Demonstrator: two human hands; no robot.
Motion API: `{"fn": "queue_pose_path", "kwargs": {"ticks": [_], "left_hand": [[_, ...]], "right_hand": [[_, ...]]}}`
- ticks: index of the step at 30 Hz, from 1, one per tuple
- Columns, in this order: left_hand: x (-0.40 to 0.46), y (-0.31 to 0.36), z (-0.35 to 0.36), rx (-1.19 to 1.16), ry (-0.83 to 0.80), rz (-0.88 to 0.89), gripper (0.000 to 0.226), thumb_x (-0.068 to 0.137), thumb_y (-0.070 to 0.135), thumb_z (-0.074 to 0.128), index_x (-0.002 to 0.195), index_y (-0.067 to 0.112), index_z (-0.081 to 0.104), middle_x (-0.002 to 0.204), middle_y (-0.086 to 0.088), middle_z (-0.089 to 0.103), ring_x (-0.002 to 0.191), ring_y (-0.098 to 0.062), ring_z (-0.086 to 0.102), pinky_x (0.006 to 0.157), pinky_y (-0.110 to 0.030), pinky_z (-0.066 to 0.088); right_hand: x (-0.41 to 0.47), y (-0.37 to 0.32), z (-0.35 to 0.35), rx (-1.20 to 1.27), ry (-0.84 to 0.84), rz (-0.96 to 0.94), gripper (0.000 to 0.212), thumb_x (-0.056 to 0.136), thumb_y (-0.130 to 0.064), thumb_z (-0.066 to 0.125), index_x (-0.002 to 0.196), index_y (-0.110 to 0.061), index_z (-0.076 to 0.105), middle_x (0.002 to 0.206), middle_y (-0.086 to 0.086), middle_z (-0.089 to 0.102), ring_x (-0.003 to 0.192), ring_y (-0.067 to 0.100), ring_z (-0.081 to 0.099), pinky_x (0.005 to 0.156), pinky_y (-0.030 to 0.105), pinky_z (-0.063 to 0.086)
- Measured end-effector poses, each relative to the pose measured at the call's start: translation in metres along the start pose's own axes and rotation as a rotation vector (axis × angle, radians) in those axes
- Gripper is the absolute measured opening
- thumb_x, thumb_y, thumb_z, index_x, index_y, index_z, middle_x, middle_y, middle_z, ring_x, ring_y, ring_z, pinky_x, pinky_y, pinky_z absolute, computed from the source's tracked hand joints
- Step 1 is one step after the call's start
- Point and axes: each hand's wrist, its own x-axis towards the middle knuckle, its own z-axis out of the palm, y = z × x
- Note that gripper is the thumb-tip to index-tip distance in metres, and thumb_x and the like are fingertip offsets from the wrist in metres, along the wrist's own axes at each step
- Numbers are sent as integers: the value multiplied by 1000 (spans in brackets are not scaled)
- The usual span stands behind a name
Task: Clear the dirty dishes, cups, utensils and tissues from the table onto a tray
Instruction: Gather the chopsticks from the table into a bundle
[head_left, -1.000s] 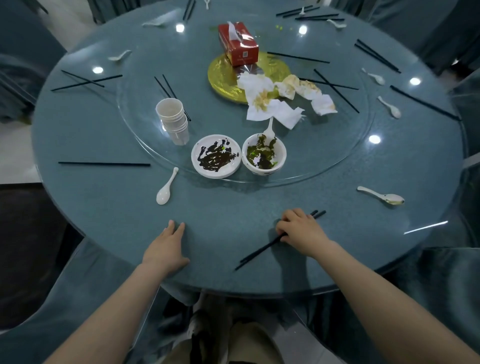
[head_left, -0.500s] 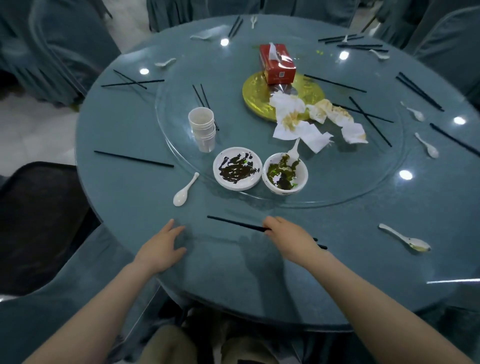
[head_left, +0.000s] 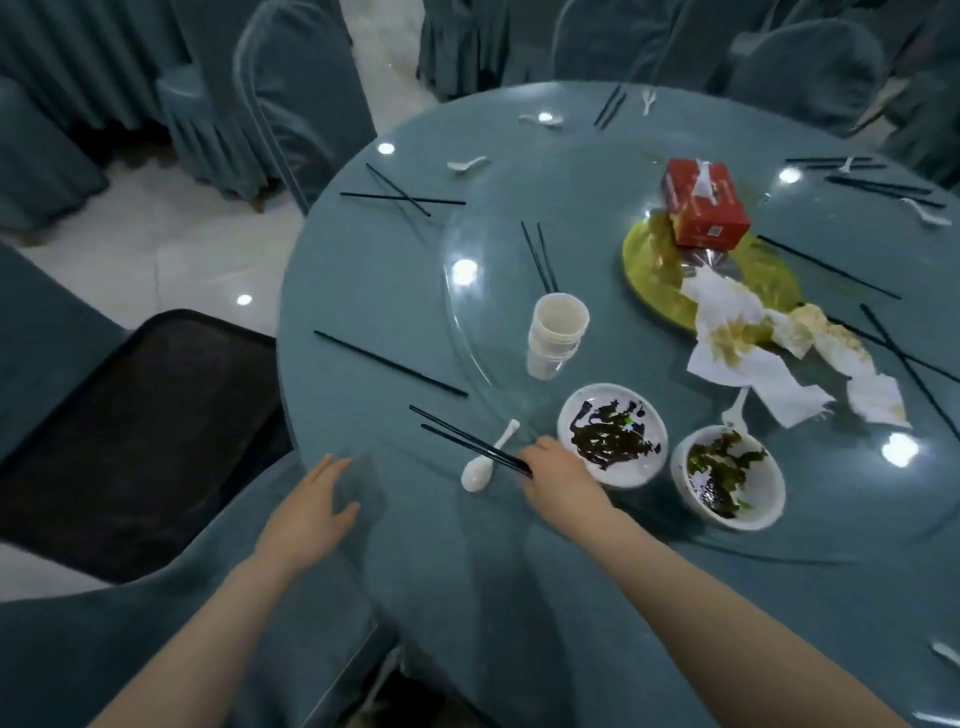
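My left hand (head_left: 306, 514) lies flat, fingers straight, holding nothing, on the near edge of the surface (head_left: 374, 291). My right hand (head_left: 558, 475) has its grip closed round one end of a pair of black chopsticks (head_left: 467, 439), which point left over the white spoon (head_left: 485, 462). The tray (head_left: 140, 431), dark, matte and raised at the rim, sits left of the spoon on a covered chair. Best to keep both sticks pinched together and level so the thin, slick pair doesn't splay, then swing clear of the spoon. Right of the spoon: a smeared white plate (head_left: 613, 434) and a round bowl (head_left: 727, 478) with greens. Beyond it, stacked paper cups (head_left: 556, 335) on the clear glass turntable (head_left: 493, 244), then crumpled stained tissues (head_left: 769, 358) and a red tissue box (head_left: 704, 202).
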Motion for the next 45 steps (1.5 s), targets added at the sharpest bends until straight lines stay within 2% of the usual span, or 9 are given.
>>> {"fn": "queue_pose_path", "kwargs": {"ticks": [7, 13, 18, 23, 26, 29, 32, 37, 45], "left_hand": [[69, -33, -53, -79, 63, -28, 75, 87, 24, 66, 149, 14, 26, 152, -8, 34, 144, -30, 19, 115, -42, 24], [128, -54, -74, -24, -3, -43, 87, 85, 31, 67, 153, 16, 14, 160, -8, 14, 147, -25, 7, 119, -41, 12], [158, -60, -79, -66, -6, 1, 93, 85, 33, 68, 153, 14, 7, 161, -3, 4, 147, -15, 2, 116, -28, 11], [197, -50, -91, -12, 17, 56, 92, 85, 35, 67, 153, 14, 8, 161, -1, 1, 147, -13, 3, 116, -27, 12], [224, -34, -98, 31, -9, 96, 89, 87, 34, 65, 153, 17, 9, 161, -2, -1, 148, -16, 2, 117, -30, 12], [256, -13, -108, 40, -7, 157, 84, 89, 31, 64, 153, 17, 11, 161, -4, 1, 148, -18, 4, 117, -32, 13], [284, 10, -120, 54, 5, 204, 82, 88, 28, 64, 152, 14, 15, 161, -7, 6, 147, -21, 8, 117, -30, 12], [325, 54, -132, 76, 34, 289, 80, 87, 25, 65, 151, 12, 18, 160, -10, 12, 146, -22, 14, 116, -31, 14], [391, 118, -132, 226, 6, 354, 78, 90, 24, 59, 152, 15, 14, 160, -7, 7, 144, -26, 20, 115, -36, 24]], "right_hand": [[108, -74, 3, -22, 21, 127, 22, 100, -28, 38, 108, -12, 52, 107, 13, 55, 95, 35, 56, 71, 36, 39], [168, -106, 7, -44, 24, 169, 19, 98, -25, 48, 110, -10, 48, 116, 9, 44, 92, 33, 57, 67, 33, 38], [190, -116, 13, -123, -43, 221, 21, 96, -11, 48, 116, -7, 44, 122, 11, 47, 103, 28, 55, 73, 35, 41], [214, -120, -9, 86, 104, 349, 15, 89, -3, 41, 103, -9, 39, 113, 10, 53, 96, 26, 49, 71, 32, 37], [231, -114, -37, 173, 189, 404, 7, 89, -4, 34, 94, -10, 35, 97, 10, 56, 79, 26, 45, 61, 33, 33], [248, -101, -70, 181, 173, 469, 14, 90, -5, 36, 103, -7, 40, 82, 8, 55, 72, 27, 52, 53, 32, 35], [264, -94, -111, 153, 144, 493, 17, 95, -12, 40, 109, -5, 46, 96, 9, 58, 80, 27, 54, 58, 31, 39], [288, -70, -180, 169, 172, 521, 30, 86, -2, 38, 113, -4, 51, 108, 15, 59, 92, 32, 57, 67, 33, 42], [291, 18, -203, 69, 105, 547, 20, 88, -11, 44, 99, -3, 58, 77, 9, 56, 63, 21, 49, 58, 28, 44]]}}
